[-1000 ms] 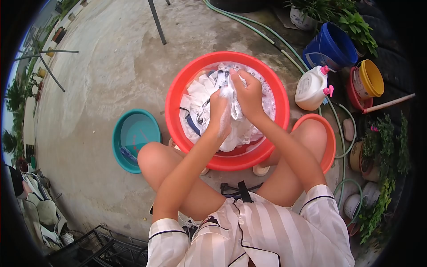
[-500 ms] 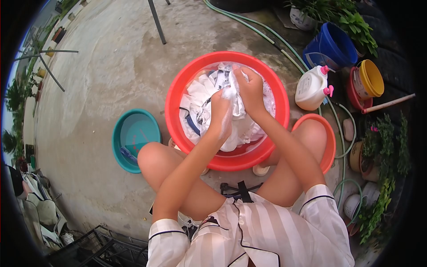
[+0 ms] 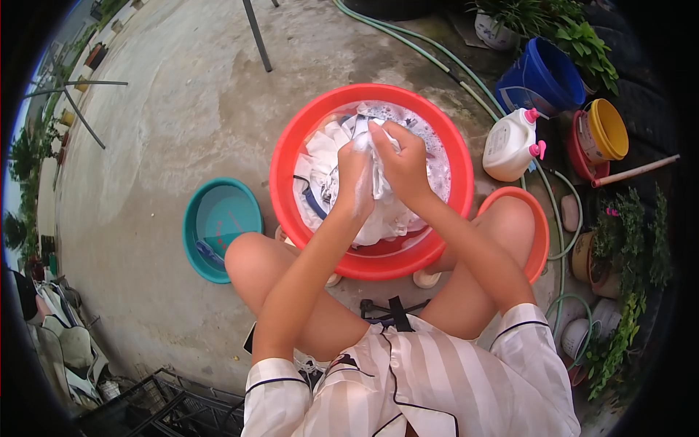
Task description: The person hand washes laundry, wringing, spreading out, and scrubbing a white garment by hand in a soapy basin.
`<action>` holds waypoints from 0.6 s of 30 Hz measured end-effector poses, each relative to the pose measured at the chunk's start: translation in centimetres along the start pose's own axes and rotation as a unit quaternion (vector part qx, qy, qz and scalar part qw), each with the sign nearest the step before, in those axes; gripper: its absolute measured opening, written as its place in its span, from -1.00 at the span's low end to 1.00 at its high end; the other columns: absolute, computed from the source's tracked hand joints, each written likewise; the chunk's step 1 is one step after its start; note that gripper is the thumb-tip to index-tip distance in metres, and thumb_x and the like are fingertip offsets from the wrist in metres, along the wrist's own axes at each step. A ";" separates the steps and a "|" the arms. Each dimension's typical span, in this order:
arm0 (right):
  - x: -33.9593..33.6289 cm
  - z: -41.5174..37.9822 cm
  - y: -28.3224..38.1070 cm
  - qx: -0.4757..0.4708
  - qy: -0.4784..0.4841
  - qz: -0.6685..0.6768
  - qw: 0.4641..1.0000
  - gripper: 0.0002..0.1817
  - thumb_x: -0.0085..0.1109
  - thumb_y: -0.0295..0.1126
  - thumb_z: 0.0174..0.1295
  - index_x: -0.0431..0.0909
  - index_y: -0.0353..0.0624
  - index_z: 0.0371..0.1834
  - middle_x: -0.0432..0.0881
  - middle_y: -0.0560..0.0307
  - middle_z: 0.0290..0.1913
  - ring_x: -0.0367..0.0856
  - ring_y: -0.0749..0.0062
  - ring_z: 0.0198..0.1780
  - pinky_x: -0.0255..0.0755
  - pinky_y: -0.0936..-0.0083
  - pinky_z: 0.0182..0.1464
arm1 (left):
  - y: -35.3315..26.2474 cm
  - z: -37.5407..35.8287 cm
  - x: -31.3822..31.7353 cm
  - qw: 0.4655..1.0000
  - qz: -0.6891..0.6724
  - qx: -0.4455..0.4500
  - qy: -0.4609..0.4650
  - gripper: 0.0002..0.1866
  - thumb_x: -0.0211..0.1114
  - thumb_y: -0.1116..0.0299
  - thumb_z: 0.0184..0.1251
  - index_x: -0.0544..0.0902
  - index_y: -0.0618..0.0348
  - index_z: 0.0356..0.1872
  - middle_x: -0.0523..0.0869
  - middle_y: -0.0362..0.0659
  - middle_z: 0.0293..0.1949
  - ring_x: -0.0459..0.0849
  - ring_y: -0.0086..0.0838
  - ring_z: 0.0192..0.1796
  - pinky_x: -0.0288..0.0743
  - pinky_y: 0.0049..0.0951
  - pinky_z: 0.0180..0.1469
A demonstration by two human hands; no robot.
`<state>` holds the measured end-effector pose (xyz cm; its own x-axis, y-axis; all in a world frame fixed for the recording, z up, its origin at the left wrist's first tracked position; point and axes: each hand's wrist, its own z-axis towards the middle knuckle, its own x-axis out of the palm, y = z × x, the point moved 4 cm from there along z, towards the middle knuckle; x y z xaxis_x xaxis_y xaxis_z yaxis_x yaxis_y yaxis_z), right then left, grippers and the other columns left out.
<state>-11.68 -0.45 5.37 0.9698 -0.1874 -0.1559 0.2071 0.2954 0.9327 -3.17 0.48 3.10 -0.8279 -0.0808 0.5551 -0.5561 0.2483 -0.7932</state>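
Note:
A large red basin [image 3: 286,156] between my knees holds soapy water and a soaked white garment [image 3: 386,224] with dark trim and dark print. Over its middle, my left hand [image 3: 354,171] is closed on a bunched part of the garment, with suds along the thumb and wrist. Close beside it on the right, my right hand [image 3: 404,164] also grips the bunched cloth. The two hands nearly touch at the thumbs. Foam and bubbles [image 3: 429,131] float along the basin's upper right side. The fingertips are mostly hidden by the hands and cloth.
A teal basin [image 3: 187,233] with water and a dark blue item stands at left. To the right are a white jug [image 3: 507,146] with pink caps, an orange basin [image 3: 540,240], a hose [image 3: 437,62], a blue bucket [image 3: 539,76], a yellow bucket [image 3: 608,127] and plants [image 3: 633,240].
Both hands have shifted with the bunched cloth; the right hand has come down and left, closer against the left. More foamy water shows at the basin's upper right.

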 end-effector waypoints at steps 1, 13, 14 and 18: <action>-0.4 1.0 -1.0 0.026 -0.023 0.036 0.999 -0.66 0.11 -0.32 0.15 0.31 -0.30 -0.66 0.28 -0.02 -0.73 0.10 0.19 -0.67 0.16 0.42 -0.60 | -0.1 -0.8 0.6 0.999 0.031 -0.021 0.003 -0.76 -0.04 0.32 0.31 0.48 0.21 -0.13 0.54 -0.23 -0.25 0.53 -0.59 -0.21 0.41 -0.54 -0.18; 1.1 -3.3 3.8 -0.239 0.121 -0.119 0.956 -0.68 0.16 -0.33 0.09 0.36 -0.23 -0.72 0.34 -0.02 -0.74 0.35 0.15 -0.72 0.22 0.42 -0.62 | 0.0 2.2 -2.1 0.999 -0.035 -0.024 -0.019 -0.89 0.03 0.40 0.23 0.48 0.13 -0.45 0.46 -0.32 -0.49 0.47 -0.64 -0.44 0.35 -0.60 -0.44; 0.8 -2.7 3.4 -0.192 0.095 -0.111 0.971 -0.68 0.16 -0.33 0.10 0.36 -0.23 -0.71 0.34 -0.02 -0.74 0.34 0.15 -0.72 0.22 0.42 -0.62 | 0.2 1.4 -1.7 0.998 -0.049 -0.023 -0.019 -0.89 0.03 0.39 0.24 0.48 0.13 -0.44 0.46 -0.32 -0.49 0.47 -0.65 -0.44 0.35 -0.60 -0.43; -0.6 0.1 1.0 -0.021 0.002 -0.041 0.999 -0.67 0.13 -0.33 0.13 0.34 -0.27 -0.69 0.32 -0.02 -0.74 0.24 0.18 -0.72 0.18 0.43 -0.61 | 0.2 -1.1 0.4 0.997 -0.012 -0.059 -0.052 -0.84 0.00 0.35 0.30 0.50 0.20 -0.29 0.52 -0.27 -0.40 0.51 -0.62 -0.36 0.43 -0.57 -0.33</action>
<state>-12.06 -0.13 6.44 0.9496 -0.2098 -0.2330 0.2917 0.3189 0.9018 -3.54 1.58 3.41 -0.8210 -0.1869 0.5394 -0.5684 0.3564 -0.7416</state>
